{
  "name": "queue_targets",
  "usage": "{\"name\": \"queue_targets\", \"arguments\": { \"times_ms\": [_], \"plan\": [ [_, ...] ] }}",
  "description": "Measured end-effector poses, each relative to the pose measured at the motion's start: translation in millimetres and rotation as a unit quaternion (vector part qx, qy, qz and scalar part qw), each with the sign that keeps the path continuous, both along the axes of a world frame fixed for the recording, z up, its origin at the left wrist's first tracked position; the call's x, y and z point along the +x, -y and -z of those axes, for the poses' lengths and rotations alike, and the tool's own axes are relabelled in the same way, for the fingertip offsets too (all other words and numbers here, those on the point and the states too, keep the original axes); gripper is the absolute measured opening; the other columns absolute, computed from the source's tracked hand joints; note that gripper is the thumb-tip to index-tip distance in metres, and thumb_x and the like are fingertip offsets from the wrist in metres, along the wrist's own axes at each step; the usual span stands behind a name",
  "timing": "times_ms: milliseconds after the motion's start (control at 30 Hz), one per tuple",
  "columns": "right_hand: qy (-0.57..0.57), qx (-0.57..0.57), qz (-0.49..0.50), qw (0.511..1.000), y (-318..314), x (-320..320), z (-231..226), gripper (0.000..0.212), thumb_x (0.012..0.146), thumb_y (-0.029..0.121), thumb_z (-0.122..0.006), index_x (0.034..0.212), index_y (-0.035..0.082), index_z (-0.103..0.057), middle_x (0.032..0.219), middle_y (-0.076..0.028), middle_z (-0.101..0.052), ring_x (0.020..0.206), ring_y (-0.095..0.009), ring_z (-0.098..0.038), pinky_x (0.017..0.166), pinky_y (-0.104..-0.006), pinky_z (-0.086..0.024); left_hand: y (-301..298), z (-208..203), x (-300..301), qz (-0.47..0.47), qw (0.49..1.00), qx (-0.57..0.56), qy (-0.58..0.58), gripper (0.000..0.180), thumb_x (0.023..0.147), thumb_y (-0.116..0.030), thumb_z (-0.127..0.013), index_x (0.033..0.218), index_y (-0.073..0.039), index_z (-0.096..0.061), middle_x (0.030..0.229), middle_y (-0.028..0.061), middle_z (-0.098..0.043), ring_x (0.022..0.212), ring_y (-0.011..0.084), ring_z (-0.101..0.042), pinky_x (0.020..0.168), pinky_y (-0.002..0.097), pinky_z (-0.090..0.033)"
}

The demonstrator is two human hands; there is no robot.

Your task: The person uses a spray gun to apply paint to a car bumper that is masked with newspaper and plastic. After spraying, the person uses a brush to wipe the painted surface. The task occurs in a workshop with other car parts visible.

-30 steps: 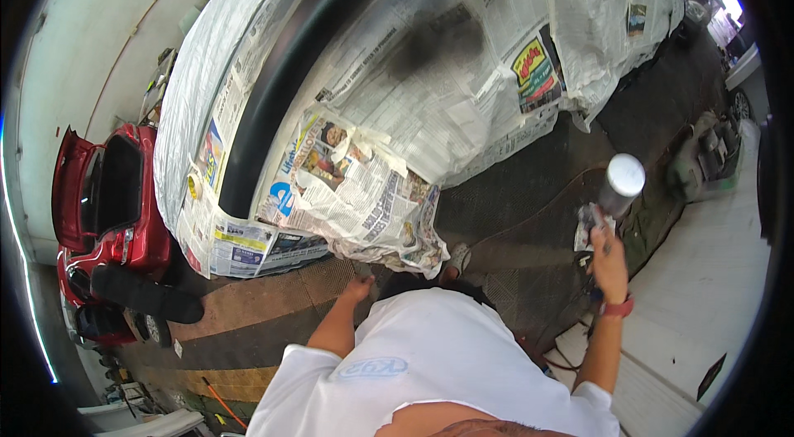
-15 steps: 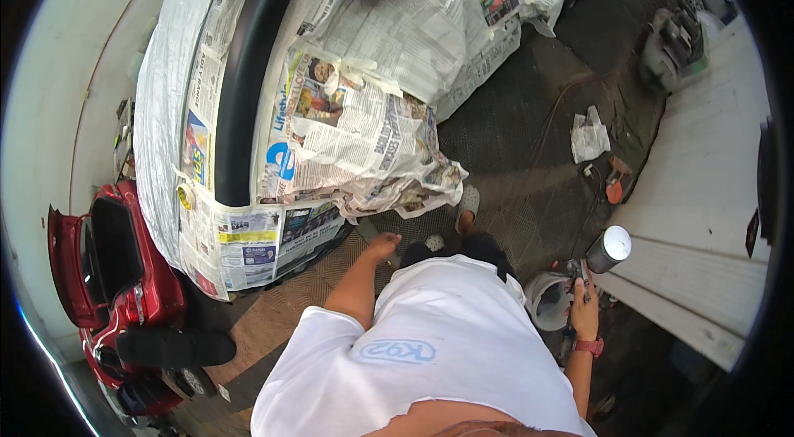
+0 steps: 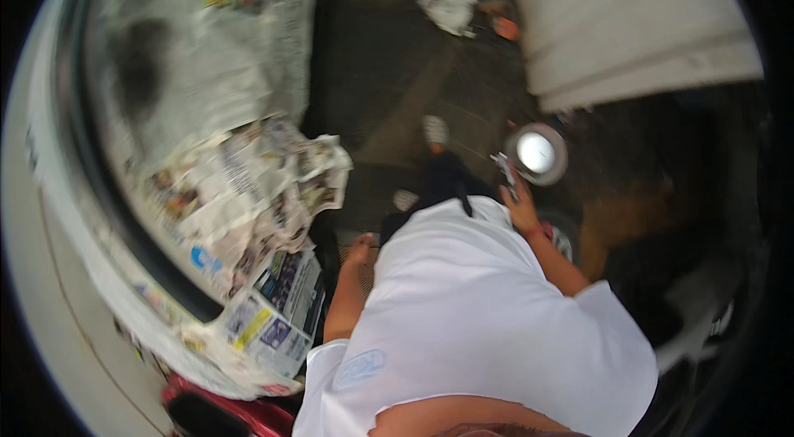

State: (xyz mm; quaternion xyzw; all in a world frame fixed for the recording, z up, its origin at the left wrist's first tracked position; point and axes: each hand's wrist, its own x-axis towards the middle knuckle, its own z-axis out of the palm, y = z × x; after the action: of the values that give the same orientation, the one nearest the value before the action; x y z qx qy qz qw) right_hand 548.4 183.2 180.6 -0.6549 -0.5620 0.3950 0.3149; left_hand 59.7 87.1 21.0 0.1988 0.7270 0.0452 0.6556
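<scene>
My right hand (image 3: 521, 207) is closed round a spray gun (image 3: 506, 176), held out ahead and to the right of my body. The gun's round cup with a bright white top (image 3: 536, 152) shows beside it. My left hand (image 3: 360, 248) hangs low at my left side with nothing seen in it, its fingers loosely apart though blurred. Nearest to it is a vehicle panel masked with newspaper sheets (image 3: 273, 305). A dark bare strip (image 3: 124, 218) runs between the masked areas, and a dark sprayed patch (image 3: 145, 69) marks the paper farther off.
A white panel (image 3: 616, 23) stands at the far right. Crumpled paper (image 3: 449, 9) and an orange object (image 3: 504, 27) lie on the dark floor (image 3: 372, 65) near it. Part of a red car (image 3: 248, 412) shows at the lower left. The picture is smeared by motion.
My view has swung to the right, so the masked vehicle now sits farther left. The spray gun stays in my right hand, now farther forward; my left hand still hangs at my side.
</scene>
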Motion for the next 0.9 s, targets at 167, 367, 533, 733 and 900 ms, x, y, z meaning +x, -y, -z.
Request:
{"name": "queue_targets", "arguments": {
  "times_ms": [167, 367, 533, 733, 900],
  "plan": [
    [0.115, -0.024, 0.034, 0.993, -2.1, 9.4, 43.8, 0.067, 0.101, 0.02, -0.06, 0.162, 0.01, -0.032, 0.152, -0.03, -0.044, 0.14, -0.044, -0.043, 0.117, -0.0475, -0.033, -29.9, -45.8, 14.3, 0.115, 0.989, 0.012, -0.088, 0.067, 0.104, -0.056, -0.049, 0.148, -0.006, -0.054, 0.156, 0.0192, -0.048, 0.144, 0.0374, -0.045, 0.119, 0.0462, -0.036],
    [0.086, -0.009, -0.037, 0.996, -26.1, 62.9, 117.9, 0.07, 0.101, 0.023, -0.063, 0.159, -0.001, -0.033, 0.145, -0.03, -0.053, 0.128, -0.04, -0.056, 0.11, -0.0392, -0.041, -69.1, -60.0, 59.2, 0.185, 0.982, -0.04, -0.01, 0.077, 0.104, -0.061, -0.042, 0.153, -0.002, -0.046, 0.162, 0.0203, -0.04, 0.149, 0.0378, -0.038, 0.122, 0.047, -0.032],
    [0.03, -0.156, -0.055, 0.986, -90.2, 90.8, 116.3, 0.062, 0.1, 0.023, -0.067, 0.151, -0.004, -0.044, 0.133, -0.026, -0.062, 0.115, -0.03, -0.061, 0.099, -0.0382, -0.048, -98.7, -92.7, 154.5, 0.213, 0.97, -0.114, 0.027, 0.085, 0.103, -0.07, -0.034, 0.162, -0.009, -0.031, 0.167, 0.0186, -0.03, 0.154, 0.0354, -0.03, 0.126, 0.0481, -0.025],
    [0.013, -0.236, -0.089, 0.967, -162.5, 108.3, 114.5, 0.058, 0.098, 0.012, -0.066, 0.15, -0.005, -0.044, 0.121, -0.016, -0.067, 0.102, -0.021, -0.064, 0.092, -0.0338, -0.052, -91.0, -72.3, 218.0, 0.164, 0.972, -0.164, 0.027, 0.081, 0.103, -0.068, -0.036, 0.165, -0.017, -0.024, 0.169, 0.0233, -0.019, 0.155, 0.0446, -0.02, 0.125, 0.058, -0.022],
    [0.219, -0.171, -0.211, 0.937, -202.0, 114.2, 113.6, 0.064, 0.094, 0.019, -0.068, 0.151, -0.002, -0.046, 0.129, -0.02, -0.065, 0.111, -0.029, -0.063, 0.097, -0.0368, -0.049, -89.9, -77.1, 245.1, 0.145, 0.975, -0.166, 0.031, 0.081, 0.101, -0.07, -0.038, 0.165, -0.023, -0.025, 0.171, 0.0204, -0.014, 0.156, 0.0466, -0.016, 0.125, 0.06, -0.021]
  ]
}}
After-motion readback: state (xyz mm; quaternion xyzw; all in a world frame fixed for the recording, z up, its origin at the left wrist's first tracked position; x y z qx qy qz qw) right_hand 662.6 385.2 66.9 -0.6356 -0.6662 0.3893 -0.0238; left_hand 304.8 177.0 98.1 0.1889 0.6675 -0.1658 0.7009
